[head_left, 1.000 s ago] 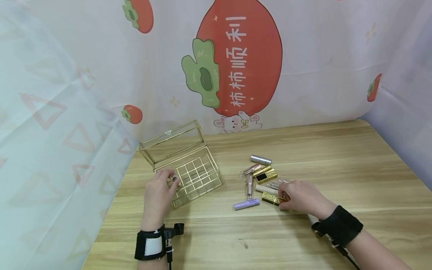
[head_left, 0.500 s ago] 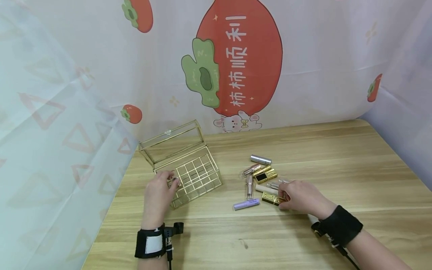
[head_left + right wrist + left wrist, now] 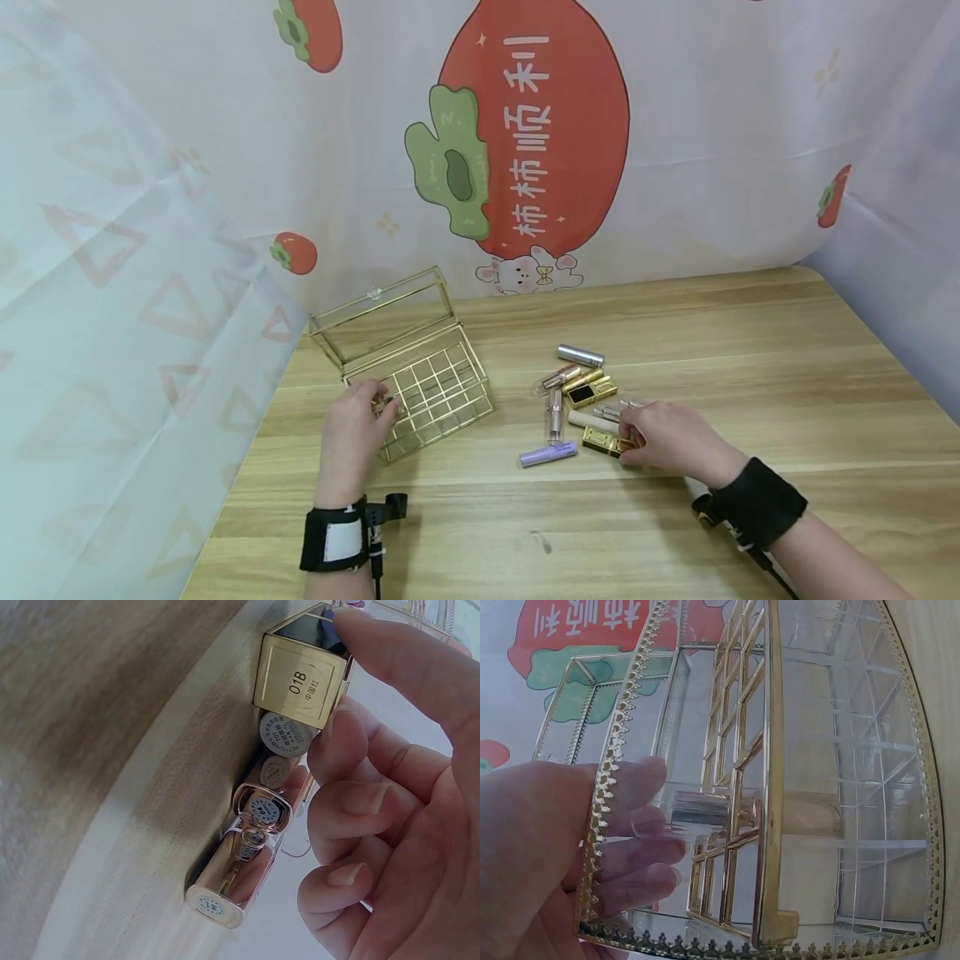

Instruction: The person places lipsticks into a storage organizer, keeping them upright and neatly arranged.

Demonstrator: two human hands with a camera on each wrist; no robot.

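Observation:
My left hand (image 3: 351, 433) is over the left end of a glass box (image 3: 489, 390) with gold edges and a gold grid (image 3: 775, 787). Between its thumb and fingers is the end of a clear-capped lipstick (image 3: 701, 808), which passes through one opening of the grid; its lower part shows behind the glass. On the table to the right, my right hand (image 3: 675, 437) pinches a gold, square-ended lipstick (image 3: 296, 682) with thumb and index finger. The other fingers are curled beside several round-ended tubes (image 3: 285, 735) and partly cover that group in the head view.
The box's hinged glass lid (image 3: 375, 294) stands raised at the back. Around the right hand lie a silver tube (image 3: 580, 356), a purple tube (image 3: 548, 454), a gold lipstick with a black panel (image 3: 591, 392) and a cream tube (image 3: 592, 421). A printed curtain (image 3: 697, 167) hangs behind the table.
The lipstick at the left hand seems to sit slightly lower in the grid than a second ago. The right hand and the loose lipsticks stay where they were.

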